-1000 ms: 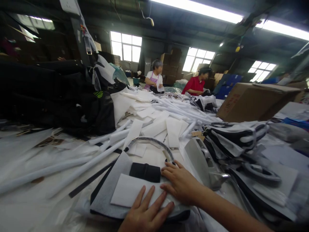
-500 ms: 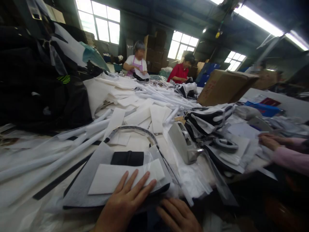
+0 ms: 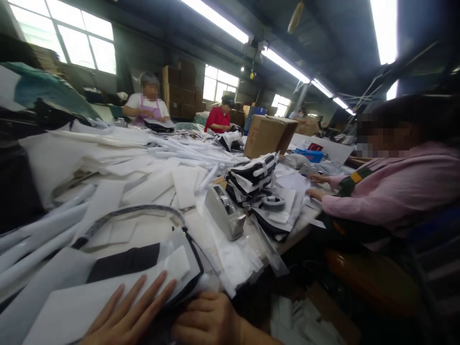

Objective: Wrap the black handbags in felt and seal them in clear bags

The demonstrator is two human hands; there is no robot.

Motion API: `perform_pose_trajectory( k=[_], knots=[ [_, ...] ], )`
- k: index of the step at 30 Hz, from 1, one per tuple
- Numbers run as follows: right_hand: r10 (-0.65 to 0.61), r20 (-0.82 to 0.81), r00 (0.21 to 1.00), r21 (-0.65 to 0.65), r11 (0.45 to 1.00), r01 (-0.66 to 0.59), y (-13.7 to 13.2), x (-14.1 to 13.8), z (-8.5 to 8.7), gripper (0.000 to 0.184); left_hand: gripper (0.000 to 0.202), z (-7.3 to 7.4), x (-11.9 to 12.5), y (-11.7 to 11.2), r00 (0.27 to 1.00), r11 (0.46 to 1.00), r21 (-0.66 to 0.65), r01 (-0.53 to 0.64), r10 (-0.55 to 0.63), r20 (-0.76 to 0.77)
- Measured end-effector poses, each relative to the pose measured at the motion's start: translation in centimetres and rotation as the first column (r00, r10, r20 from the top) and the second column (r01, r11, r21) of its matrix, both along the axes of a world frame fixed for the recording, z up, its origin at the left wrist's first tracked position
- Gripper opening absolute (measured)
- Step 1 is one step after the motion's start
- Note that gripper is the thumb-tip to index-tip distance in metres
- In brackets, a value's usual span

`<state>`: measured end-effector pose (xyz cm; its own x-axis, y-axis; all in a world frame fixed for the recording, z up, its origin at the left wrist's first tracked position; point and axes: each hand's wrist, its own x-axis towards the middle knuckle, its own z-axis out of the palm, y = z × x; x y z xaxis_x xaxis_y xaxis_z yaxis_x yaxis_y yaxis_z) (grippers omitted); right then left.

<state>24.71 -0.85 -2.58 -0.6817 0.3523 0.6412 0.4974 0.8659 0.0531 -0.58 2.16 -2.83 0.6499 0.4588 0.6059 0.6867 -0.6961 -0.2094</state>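
Bag (image 3: 64, 268), one, under left hand (image 3: 125, 318), fingers spread; right hand (image 3: 210, 316) fingers curled, grip unclear.

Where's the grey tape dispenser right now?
In the head view, the tape dispenser is near the centre, right of the arched handle, beyond the right hand, beside the stacked bundles.

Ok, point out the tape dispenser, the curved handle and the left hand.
Tape dispenser (image 3: 217, 211): head view, on its grey side.
Curved handle (image 3: 143, 208): head view, top of its arch.
Left hand (image 3: 125, 322): head view, near the knuckles.

Bright windows (image 3: 84, 38) and strip lights (image 3: 384, 28), dark ceiling (image 3: 334, 38)
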Motion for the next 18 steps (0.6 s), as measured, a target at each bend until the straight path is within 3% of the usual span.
perform_pose_trajectory(
  k=[2, 5, 11, 18],
  knots=[
    [0.041, -0.069, 0.997, -0.010, 0.999, -0.042, -0.7, -0.1, 0.7, 0.012, 0.059, 1.4, 0.6, -0.8, 0.992, 0.999, 0.032, -0.033, 0.037, -0.119],
    [0.086, -0.074, 0.994, -0.035, 0.995, -0.089, -1.7, 0.5, 2.1, 0.023, 0.054, 2.7, 1.3, -1.6, 0.984, 0.995, 0.015, -0.094, 0.096, -0.148],
    [0.170, 0.062, 0.984, -0.035, 0.985, -0.168, -1.4, 2.2, 5.1, 0.031, 0.052, 2.9, 1.9, -2.2, 0.961, 0.977, -0.108, -0.184, 0.155, -0.229],
    [0.193, 0.127, 0.973, -0.036, 0.981, -0.190, 0.5, 1.3, 8.5, 0.033, 0.050, 3.3, 2.2, -2.4, 0.965, 0.966, -0.180, -0.188, 0.148, -0.214]
  ],
)
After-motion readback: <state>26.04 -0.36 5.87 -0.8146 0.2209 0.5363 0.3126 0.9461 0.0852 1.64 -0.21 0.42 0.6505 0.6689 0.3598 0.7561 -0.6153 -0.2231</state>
